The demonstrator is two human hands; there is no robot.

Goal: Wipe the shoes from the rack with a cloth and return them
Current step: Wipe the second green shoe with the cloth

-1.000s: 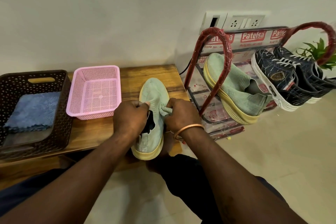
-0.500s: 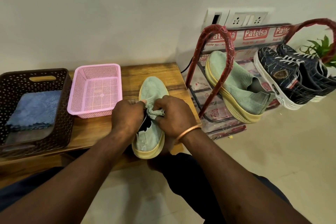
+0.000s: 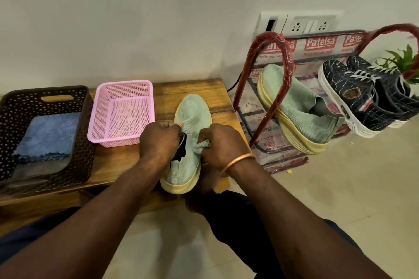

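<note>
Here, in the head view, the pale green knit shoe (image 3: 192, 111) is lying on the wooden worktop (image 3: 127, 161), toe pointing at the wall and heel hanging just over the near edge. The left hand (image 3: 159, 140) is gripping the shoe at its dark collar, fingers curled round the opening and thumb lying on the upper. The right hand (image 3: 223, 145) is pinching a small bunched green cloth (image 3: 201, 144) and pressing it against the shoe's right flank.

The knit upper is looking soft and likely to buckle under a rub, so the collar hold is probably giving the best bracing. The thick yellow sole is offering a firmer place to grip. The shoe is likely light.

Its partner (image 3: 294, 106) is sitting tilted on the red shoe rack (image 3: 269, 52), beside a pair of dark lace-up sneakers (image 3: 353, 90). On the worktop's left, a pink basket (image 3: 123, 82) and a brown basket (image 3: 45, 93) holding a folded blue towel (image 3: 47, 136) are standing.
</note>
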